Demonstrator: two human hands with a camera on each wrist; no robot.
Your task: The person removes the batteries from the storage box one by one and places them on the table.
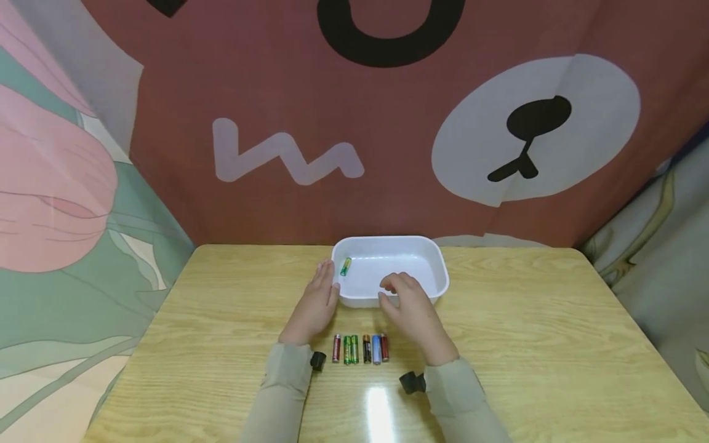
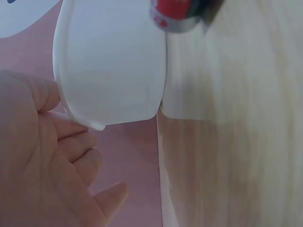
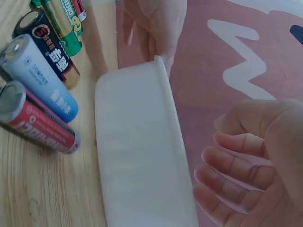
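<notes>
A white plastic tray (image 1: 399, 242) sits at the back of the table, with one green battery (image 1: 346, 266) lying inside near its left end. My left hand (image 1: 317, 304) rests against the tray's left end, fingers straight and fingertips at the rim. Over the front rim, right of the middle, hovers my right hand (image 1: 411, 311); its fingers are loosely bent, thumb apart, holding nothing. In front of the tray several batteries lie in a row: red (image 1: 336, 348), green (image 1: 354, 349), black (image 1: 367, 349), blue (image 3: 41, 78) and another red one (image 3: 40, 120).
The wooden table (image 1: 554, 344) reaches back to a reddish-brown cloth (image 1: 277, 92) printed with a cartoon face. Patterned curtains (image 1: 55, 295) hang at the left and right. Each wrist carries a small black camera (image 1: 412, 383).
</notes>
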